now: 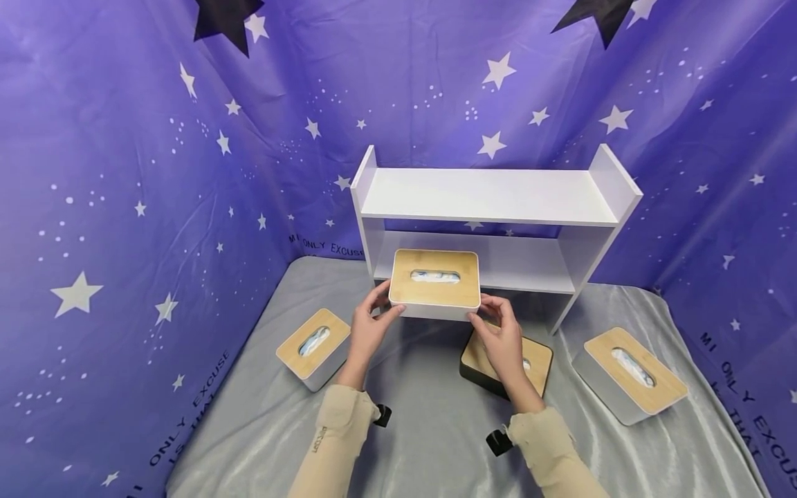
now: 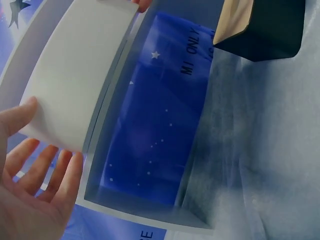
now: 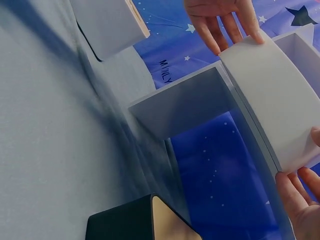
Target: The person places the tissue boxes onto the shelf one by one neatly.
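Observation:
A white tissue box (image 1: pixel 436 285) with a wooden lid and an oval slot is held level between both hands, at the front of the shelf unit's lower shelf. My left hand (image 1: pixel 370 332) grips its left end, thumb on the front face and fingers at the side. At the right end, my right hand (image 1: pixel 503 340) pinches the box the same way. The left wrist view shows the box's white front (image 2: pixel 75 70) by the shelf edge. Whether its underside touches the shelf cannot be told. Under my right forearm lies a black tissue box (image 1: pixel 537 356) with a wooden lid, partly hidden.
A white two-tier shelf unit (image 1: pixel 486 197) stands at the back of a grey cloth-covered table (image 1: pixel 423 429). Another white tissue box (image 1: pixel 314 346) sits at the left, and a grey-white one (image 1: pixel 631 373) at the right. A purple star-patterned curtain (image 1: pixel 156 138) surrounds the table.

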Motion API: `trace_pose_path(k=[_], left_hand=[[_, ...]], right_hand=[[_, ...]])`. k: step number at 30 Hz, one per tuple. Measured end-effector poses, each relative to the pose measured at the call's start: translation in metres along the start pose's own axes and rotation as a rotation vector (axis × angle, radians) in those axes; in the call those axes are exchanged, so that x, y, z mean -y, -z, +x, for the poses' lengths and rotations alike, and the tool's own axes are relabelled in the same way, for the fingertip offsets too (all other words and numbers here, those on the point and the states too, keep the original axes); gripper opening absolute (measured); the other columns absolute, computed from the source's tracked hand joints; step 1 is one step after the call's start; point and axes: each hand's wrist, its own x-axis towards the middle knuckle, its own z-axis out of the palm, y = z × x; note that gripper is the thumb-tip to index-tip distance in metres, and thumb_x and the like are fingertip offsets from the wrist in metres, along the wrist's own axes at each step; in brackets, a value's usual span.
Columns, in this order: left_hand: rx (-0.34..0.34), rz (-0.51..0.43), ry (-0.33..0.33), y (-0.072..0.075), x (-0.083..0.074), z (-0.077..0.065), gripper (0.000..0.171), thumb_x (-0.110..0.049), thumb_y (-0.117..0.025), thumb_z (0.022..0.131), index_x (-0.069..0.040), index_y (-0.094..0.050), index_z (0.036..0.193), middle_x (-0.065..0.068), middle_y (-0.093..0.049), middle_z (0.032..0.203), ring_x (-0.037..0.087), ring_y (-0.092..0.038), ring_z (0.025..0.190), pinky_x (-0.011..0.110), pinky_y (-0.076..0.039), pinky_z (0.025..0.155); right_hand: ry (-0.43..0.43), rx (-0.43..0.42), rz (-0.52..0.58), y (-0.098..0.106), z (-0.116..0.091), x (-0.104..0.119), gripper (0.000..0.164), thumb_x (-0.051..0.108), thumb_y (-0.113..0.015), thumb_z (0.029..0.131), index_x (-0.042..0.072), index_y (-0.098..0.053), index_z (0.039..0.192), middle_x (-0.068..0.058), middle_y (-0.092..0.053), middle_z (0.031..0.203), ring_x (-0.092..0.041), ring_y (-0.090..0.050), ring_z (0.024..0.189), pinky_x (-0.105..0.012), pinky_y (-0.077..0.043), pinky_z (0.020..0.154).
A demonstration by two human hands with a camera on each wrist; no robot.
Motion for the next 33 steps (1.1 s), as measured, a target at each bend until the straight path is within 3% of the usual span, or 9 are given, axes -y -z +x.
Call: trace_pose_path(k=[5,8,12,15,18,24,33], left_hand=[[-0.096,-0.005,0.008,-0.005,-0.003,0.004,0.045,-0.014,-0.08,0.084,-0.01,-0.066,0.126,0.013,-0.066,0.128,0.031,-0.066,0.11,0.039,-0.061,0.089],[-0.154,-0.013,0.001,-0.008,-0.005,0.007,0.039,-0.012,-0.081,0.083,-0.005,-0.066,0.119,0.015,-0.065,0.122,0.032,-0.067,0.107,0.035,-0.061,0.086],[-0.191,-0.033,-0.019,-0.011,-0.007,0.01,0.038,-0.008,-0.08,0.083,0.001,-0.062,0.116,0.017,-0.062,0.12,0.032,-0.065,0.109,0.028,-0.061,0.085],[-0.184,-0.054,-0.034,-0.012,-0.007,0.011,0.041,-0.004,-0.078,0.084,0.004,-0.059,0.119,0.019,-0.058,0.125,0.033,-0.063,0.115,0.029,-0.06,0.091],[-0.165,-0.062,-0.049,-0.012,-0.007,0.011,0.045,-0.001,-0.075,0.085,0.004,-0.056,0.126,0.021,-0.055,0.132,0.036,-0.059,0.122,0.039,-0.056,0.099],[-0.115,0.024,-0.07,-0.011,-0.005,0.008,0.055,-0.006,-0.071,0.091,-0.004,-0.05,0.142,0.018,-0.05,0.145,0.035,-0.051,0.135,0.053,-0.046,0.111],[-0.018,0.13,-0.102,-0.006,-0.006,0.009,0.067,-0.017,-0.07,0.094,-0.008,-0.038,0.153,0.019,-0.041,0.156,0.037,-0.044,0.141,0.057,-0.042,0.112]], right_hand=[[0.008,0.01,0.02,-0.005,0.005,0.002,0.039,0.001,-0.07,0.091,-0.007,-0.053,0.126,-0.02,-0.058,0.134,-0.017,-0.059,0.119,-0.002,-0.05,0.082],[0.007,0.028,0.031,-0.009,0.006,0.002,0.04,0.001,-0.067,0.092,-0.006,-0.052,0.128,-0.019,-0.051,0.135,-0.028,-0.053,0.127,-0.003,-0.049,0.087],[0.017,0.073,0.039,-0.013,0.006,0.001,0.046,0.003,-0.066,0.094,-0.002,-0.05,0.137,-0.018,-0.041,0.136,-0.031,-0.047,0.134,-0.013,-0.046,0.101],[0.039,0.114,0.039,-0.016,0.006,0.001,0.057,0.003,-0.066,0.094,-0.001,-0.043,0.146,-0.019,-0.038,0.142,-0.033,-0.043,0.139,-0.024,-0.042,0.11],[0.061,0.145,0.029,-0.018,0.007,0.002,0.064,0.004,-0.067,0.094,0.002,-0.038,0.151,-0.019,-0.037,0.146,-0.034,-0.041,0.142,-0.031,-0.039,0.113],[0.106,0.184,0.008,-0.018,0.01,0.002,0.065,0.009,-0.067,0.095,0.005,-0.037,0.152,-0.018,-0.04,0.15,-0.034,-0.041,0.143,-0.043,-0.04,0.115],[0.116,0.285,-0.111,-0.02,0.015,0.0,0.071,0.016,-0.067,0.096,0.01,-0.031,0.156,-0.011,-0.028,0.164,-0.031,-0.036,0.148,-0.046,-0.039,0.116]])
